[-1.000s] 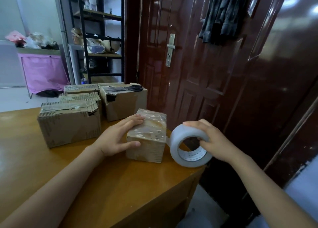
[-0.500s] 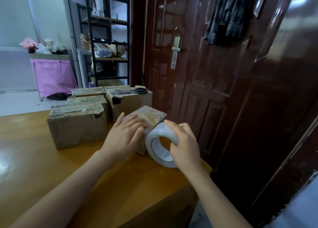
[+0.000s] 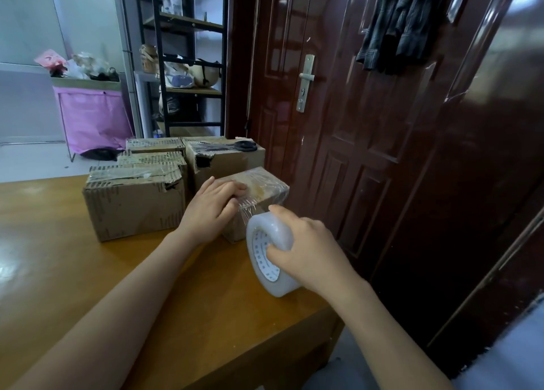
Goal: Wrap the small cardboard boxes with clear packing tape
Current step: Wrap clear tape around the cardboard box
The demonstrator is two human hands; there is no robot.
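Across the lower left of the frame: wooden table [image 3: 88,272], glossy top. Left of centre on it, a cluster of larger cardboard boxes [image 3: 134,201], torn corrugated edges, old tape; black scissors [image 3: 238,146] lie on the rear one.

Centre frame, at the table's right edge: small box [image 3: 259,189], top and one visible side already under shiny, wrinkled film. It stands just right of the cluster; whether they touch, cannot tell.

Tape roll [image 3: 269,257], lower centre, on edge, just in front of the box. A short wrinkled strip runs from roll to box.

Left hand [image 3: 210,210]: flat, fingers straight, pressing the box top near the strip's start. Right hand [image 3: 306,250]: clenched round the roll, thumb inside the core, fingers over the outer rim.

Judgement: box looks light and stiff, and taped faces will be slick, so hold it by downward palm pressure. Film is thin, sticks to itself; take roll by core and keep tension.
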